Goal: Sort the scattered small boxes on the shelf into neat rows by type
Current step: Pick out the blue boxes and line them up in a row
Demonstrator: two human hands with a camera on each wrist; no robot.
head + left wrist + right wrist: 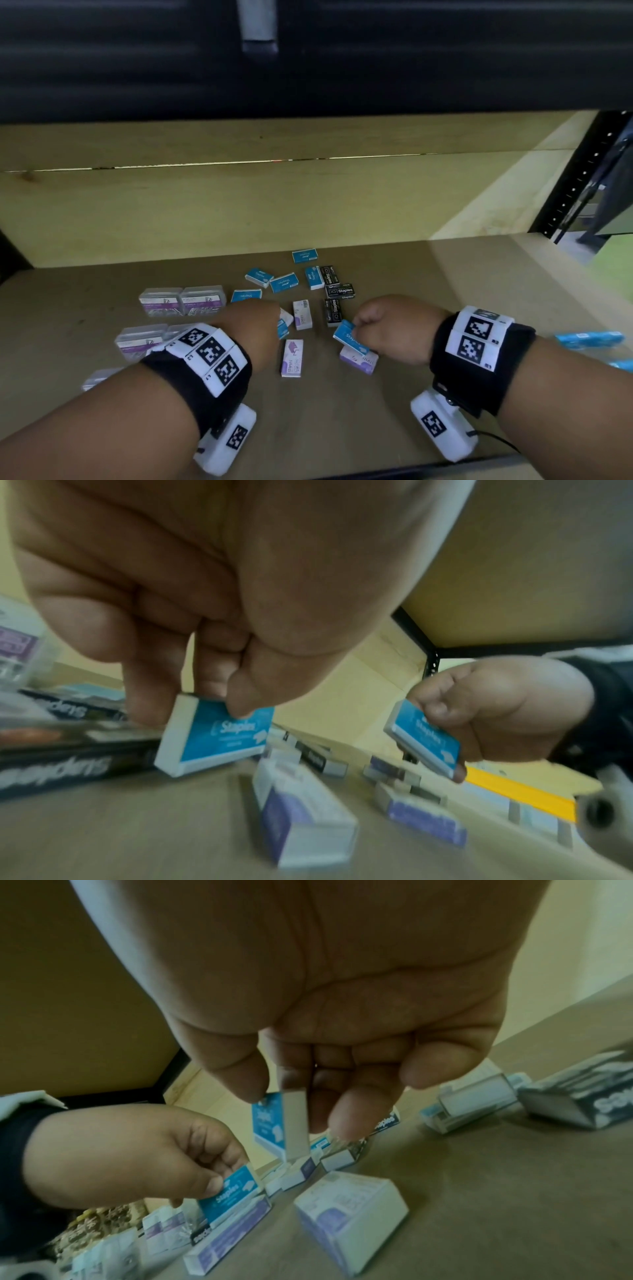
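While both wrists hover above shelf (342, 428), left hand (253, 329) and right hand (394, 329) fingers each pinch blue box (349, 337).

- Your plastic cases (182, 300) sit left on the shelf (445, 308).
- Loose staple boxes (298, 274) lie scattered center, w/ your hands near side of them.
- Packets (589, 339) at far right.

Dim, soft head view with a brighter patch at right; both wrist views motion-blurred, warped at the edges.
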